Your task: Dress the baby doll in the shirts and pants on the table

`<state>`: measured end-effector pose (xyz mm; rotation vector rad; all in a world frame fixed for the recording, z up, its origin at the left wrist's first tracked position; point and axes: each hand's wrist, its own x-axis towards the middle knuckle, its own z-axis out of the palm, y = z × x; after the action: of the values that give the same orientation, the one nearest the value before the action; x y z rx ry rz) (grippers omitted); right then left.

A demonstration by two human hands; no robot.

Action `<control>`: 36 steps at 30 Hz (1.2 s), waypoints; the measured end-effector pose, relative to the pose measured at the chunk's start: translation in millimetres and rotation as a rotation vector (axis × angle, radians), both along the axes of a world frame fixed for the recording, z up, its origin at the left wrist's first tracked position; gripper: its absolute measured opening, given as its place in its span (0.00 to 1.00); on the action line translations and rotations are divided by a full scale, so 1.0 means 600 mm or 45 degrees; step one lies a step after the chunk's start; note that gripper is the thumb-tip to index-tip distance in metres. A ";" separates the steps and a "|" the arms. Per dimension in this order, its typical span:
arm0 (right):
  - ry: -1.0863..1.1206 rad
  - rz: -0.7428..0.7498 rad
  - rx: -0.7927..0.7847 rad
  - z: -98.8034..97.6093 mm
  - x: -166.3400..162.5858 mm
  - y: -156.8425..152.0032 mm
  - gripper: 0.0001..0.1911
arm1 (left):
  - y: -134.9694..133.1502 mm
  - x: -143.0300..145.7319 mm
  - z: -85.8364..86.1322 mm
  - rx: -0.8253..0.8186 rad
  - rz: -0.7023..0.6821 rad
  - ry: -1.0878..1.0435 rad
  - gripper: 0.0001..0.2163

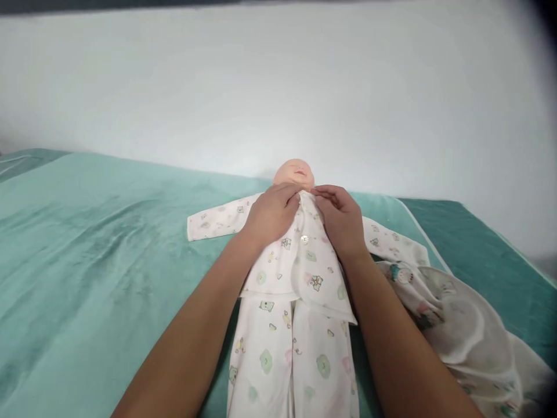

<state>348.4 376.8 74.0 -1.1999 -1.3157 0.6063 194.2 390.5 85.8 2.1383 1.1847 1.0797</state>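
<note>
Left hand touched the printed shirt near its neckline | right hand opposite, apart from left | either's grip couldn't be told | shirt lay over doll on green sheet

We record: one bare-headed doll, face up, head at twelve o'clock; white animal-print shirt, one button visible, sleeves spread towards nine and just past three; matching white trousers, legs running to six.
</note>
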 end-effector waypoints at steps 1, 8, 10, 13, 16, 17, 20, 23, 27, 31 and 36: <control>-0.008 0.011 -0.050 -0.004 0.004 0.000 0.09 | -0.003 -0.001 -0.001 0.004 0.017 0.017 0.19; -0.113 0.007 -0.188 0.006 0.000 -0.010 0.11 | -0.016 0.001 0.013 -0.054 0.056 0.071 0.18; -0.120 0.005 -0.185 0.006 0.000 -0.009 0.11 | -0.017 0.003 0.016 -0.083 0.084 0.060 0.17; -0.124 0.000 -0.176 0.004 0.001 -0.008 0.10 | -0.018 0.003 0.018 -0.130 0.100 0.038 0.16; -0.142 0.013 -0.148 0.002 0.001 -0.009 0.10 | -0.018 0.002 0.017 -0.126 0.085 0.014 0.16; -0.147 0.020 -0.139 0.002 0.001 -0.009 0.10 | -0.018 0.002 0.016 -0.124 0.086 0.009 0.16; -0.143 0.027 -0.129 0.000 0.001 -0.007 0.10 | -0.016 0.000 0.013 -0.107 0.080 0.005 0.17; -0.099 0.084 -0.111 -0.004 0.002 -0.003 0.11 | -0.015 0.000 0.010 -0.086 0.066 0.005 0.17; -0.080 0.199 -0.108 -0.009 0.004 0.002 0.14 | -0.015 0.000 0.011 -0.077 0.055 0.015 0.19; -0.130 0.199 -0.095 -0.008 0.006 0.003 0.15 | -0.015 0.000 0.013 -0.069 0.053 0.050 0.19; -0.134 0.159 -0.096 -0.007 0.005 0.002 0.14 | -0.014 -0.001 0.011 -0.070 0.038 0.063 0.19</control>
<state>351.5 377.8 69.9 -1.2309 -1.4763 0.6954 193.3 382.1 92.6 2.1226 1.2582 1.0009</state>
